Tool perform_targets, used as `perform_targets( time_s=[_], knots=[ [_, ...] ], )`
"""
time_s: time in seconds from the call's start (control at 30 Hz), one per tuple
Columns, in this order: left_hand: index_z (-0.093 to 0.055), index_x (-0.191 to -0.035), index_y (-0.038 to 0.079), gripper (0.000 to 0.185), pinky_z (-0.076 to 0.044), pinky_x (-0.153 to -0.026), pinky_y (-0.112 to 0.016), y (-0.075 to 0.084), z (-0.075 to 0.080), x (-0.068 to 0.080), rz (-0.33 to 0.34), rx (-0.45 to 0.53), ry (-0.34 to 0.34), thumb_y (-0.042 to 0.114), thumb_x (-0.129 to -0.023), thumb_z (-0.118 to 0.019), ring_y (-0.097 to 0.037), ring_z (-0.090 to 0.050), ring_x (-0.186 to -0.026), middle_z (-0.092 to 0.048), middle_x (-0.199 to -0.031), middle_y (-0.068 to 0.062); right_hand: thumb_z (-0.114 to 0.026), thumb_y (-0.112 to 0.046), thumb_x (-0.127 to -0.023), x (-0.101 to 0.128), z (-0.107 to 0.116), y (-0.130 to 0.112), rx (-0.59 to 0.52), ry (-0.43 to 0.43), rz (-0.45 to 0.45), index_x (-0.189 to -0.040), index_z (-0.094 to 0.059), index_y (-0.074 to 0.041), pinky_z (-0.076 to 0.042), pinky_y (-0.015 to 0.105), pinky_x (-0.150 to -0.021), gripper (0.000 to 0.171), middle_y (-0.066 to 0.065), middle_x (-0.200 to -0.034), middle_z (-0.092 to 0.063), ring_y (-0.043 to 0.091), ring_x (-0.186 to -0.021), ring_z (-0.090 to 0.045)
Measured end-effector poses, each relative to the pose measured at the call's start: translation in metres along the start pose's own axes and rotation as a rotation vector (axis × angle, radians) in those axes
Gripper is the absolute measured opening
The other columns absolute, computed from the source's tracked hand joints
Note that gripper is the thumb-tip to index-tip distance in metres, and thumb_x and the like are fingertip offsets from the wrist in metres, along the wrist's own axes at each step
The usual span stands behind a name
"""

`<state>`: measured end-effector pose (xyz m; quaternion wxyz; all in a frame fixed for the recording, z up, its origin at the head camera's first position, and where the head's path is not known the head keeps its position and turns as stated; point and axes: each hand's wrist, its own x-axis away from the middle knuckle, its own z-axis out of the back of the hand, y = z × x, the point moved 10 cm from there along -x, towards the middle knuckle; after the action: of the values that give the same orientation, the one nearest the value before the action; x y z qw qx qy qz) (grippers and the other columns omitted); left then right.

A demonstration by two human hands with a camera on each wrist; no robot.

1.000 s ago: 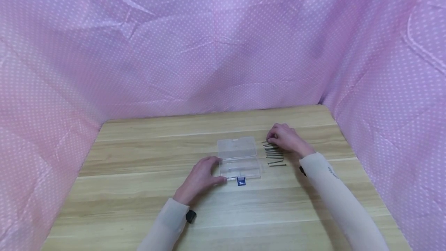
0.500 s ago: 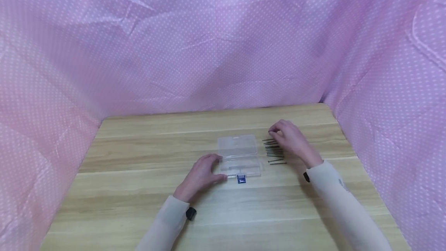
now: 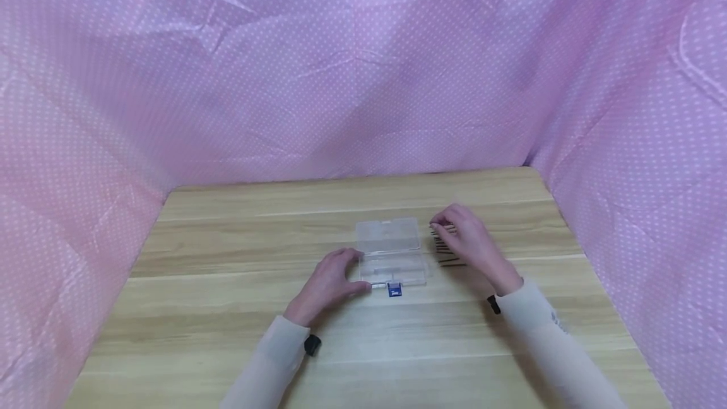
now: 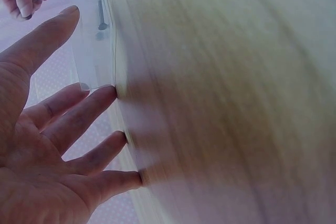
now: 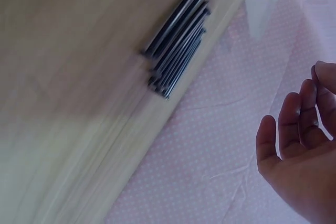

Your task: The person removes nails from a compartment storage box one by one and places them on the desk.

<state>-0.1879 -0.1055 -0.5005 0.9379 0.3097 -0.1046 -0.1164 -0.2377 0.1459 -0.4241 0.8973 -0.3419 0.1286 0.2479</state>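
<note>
In the head view a clear plastic box [image 3: 388,237] lies with its lid folded back on the table, a blue tab [image 3: 394,290] at its front. My left hand [image 3: 326,286] holds the box's left end between thumb and fingers. Through the wall, the left wrist view shows a nail [image 4: 102,17] in the box. My right hand [image 3: 468,238] is raised over the far end of a row of nails, thumb and forefinger pinched together. A small dark tip, apparently a nail, shows at those fingertips; most of it is hidden. Several nails [image 5: 181,59] lie roughly parallel below.
The wooden table [image 3: 227,320] carries the box and, to its right, the nails. Pink dotted cloth [image 3: 352,81] hangs behind the table and along both sides.
My right hand lifted off the far end of the nail row, then moved slightly left toward the box, fingertips still pinched. The left hand and box stay in place.
</note>
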Motion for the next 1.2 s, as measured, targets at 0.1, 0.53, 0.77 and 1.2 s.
perform_targets(
  time_s=[0.1,0.53,0.77,1.2],
  knots=[
    [-0.064,-0.136,0.01,0.068,-0.039,-0.116,-0.056,0.001,0.001,0.0,-0.01,-0.005,0.006,0.04,-0.08,-0.089,-0.039,-0.051,-0.137,-0.059,-0.143,-0.017,-0.075,-0.004,-0.093,0.002,-0.001,-0.009,-0.008,0.015,0.03,-0.098,-0.074,-0.003,-0.057,0.045,-0.085,0.005,0.007,-0.097,-0.069,0.026,-0.094,-0.065],
    [-0.063,-0.137,0.01,0.069,-0.037,-0.117,-0.057,0.001,0.0,0.0,-0.004,-0.009,0.0,0.04,-0.08,-0.089,-0.04,-0.049,-0.139,-0.058,-0.145,-0.018,-0.08,-0.002,-0.088,0.012,-0.018,-0.035,-0.006,0.016,0.123,-0.094,-0.074,-0.006,-0.056,0.042,-0.083,0.009,0.004,-0.095,-0.07,0.023,-0.092,-0.064],
    [-0.063,-0.136,0.009,0.068,-0.039,-0.117,-0.055,0.001,0.0,0.0,-0.02,-0.016,-0.003,0.039,-0.081,-0.089,-0.039,-0.051,-0.137,-0.059,-0.143,-0.018,-0.082,-0.004,-0.087,0.015,-0.031,-0.049,0.02,-0.033,0.174,-0.095,-0.076,-0.007,-0.057,0.04,-0.084,0.01,0.003,-0.094,-0.07,0.021,-0.092,-0.065],
    [-0.062,-0.137,0.009,0.068,-0.038,-0.117,-0.054,0.0,0.001,0.0,-0.018,-0.003,-0.003,0.039,-0.081,-0.089,-0.038,-0.05,-0.137,-0.059,-0.144,-0.017,-0.082,-0.014,-0.089,0.012,-0.058,-0.074,0.15,-0.134,0.317,-0.095,-0.078,-0.011,-0.054,0.042,-0.092,0.008,0.0,-0.095,-0.072,0.021,-0.094,-0.066]
  ],
)
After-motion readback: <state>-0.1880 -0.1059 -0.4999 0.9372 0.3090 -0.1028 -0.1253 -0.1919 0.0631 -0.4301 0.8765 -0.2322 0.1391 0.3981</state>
